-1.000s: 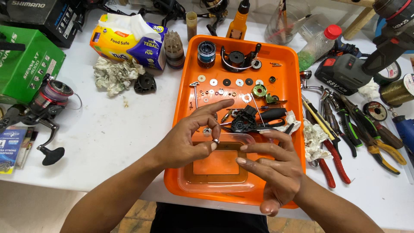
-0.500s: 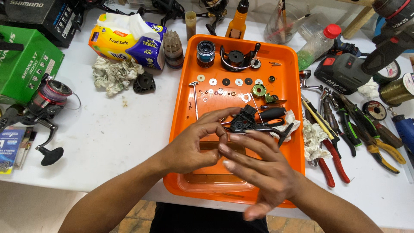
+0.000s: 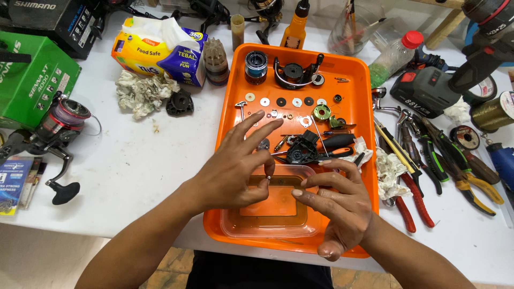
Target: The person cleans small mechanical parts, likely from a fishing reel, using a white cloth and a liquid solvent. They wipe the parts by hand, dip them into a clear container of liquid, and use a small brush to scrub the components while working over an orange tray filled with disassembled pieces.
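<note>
Evidently a fitting step: the left hand pinches a tiny silver metal ring over the shallow clear plastic tub in the orange plastic tray; the right hand hovers open-fingered, empty. Steady fingertips seem needed.

two hands at centre frame; one orange tray; one clear shallow container inside it; one fishing reel at left; one green box upper left; one red-capped bottle upper right.
</note>
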